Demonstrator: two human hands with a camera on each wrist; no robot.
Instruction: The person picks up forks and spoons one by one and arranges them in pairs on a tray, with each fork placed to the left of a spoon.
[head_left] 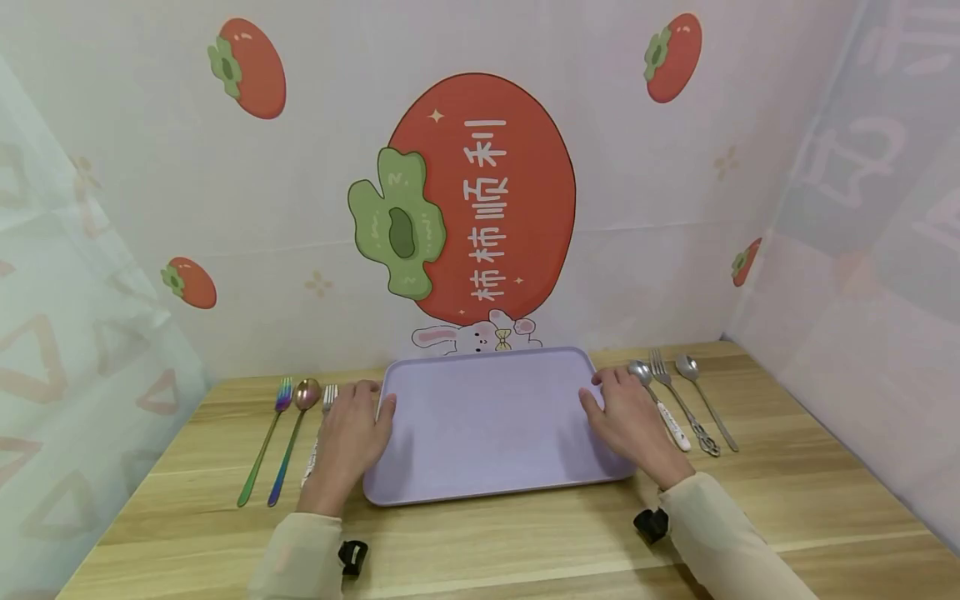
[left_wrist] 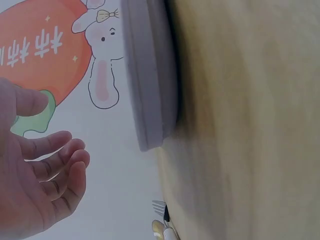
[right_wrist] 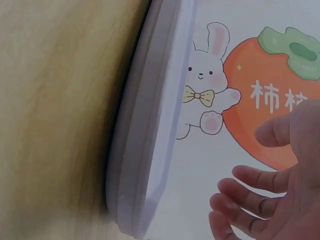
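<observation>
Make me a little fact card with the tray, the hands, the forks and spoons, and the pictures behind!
Tray: purple tray, on a wooden table
Left hand: at the tray's left side, fingers loosely bent
Right hand: at the tray's right side, fingers loosely bent
Left of tray: rainbow fork, colourful spoon, white-handled fork partly hidden
Right of tray: white-handled spoon, silver fork, silver spoon
Behind: big red fruit, rabbit

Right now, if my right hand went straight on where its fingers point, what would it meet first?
Likely the purple tray, at its far right corner. How high your right hand sits is unclear; passing above the tray, it would meet the printed backdrop instead.
</observation>
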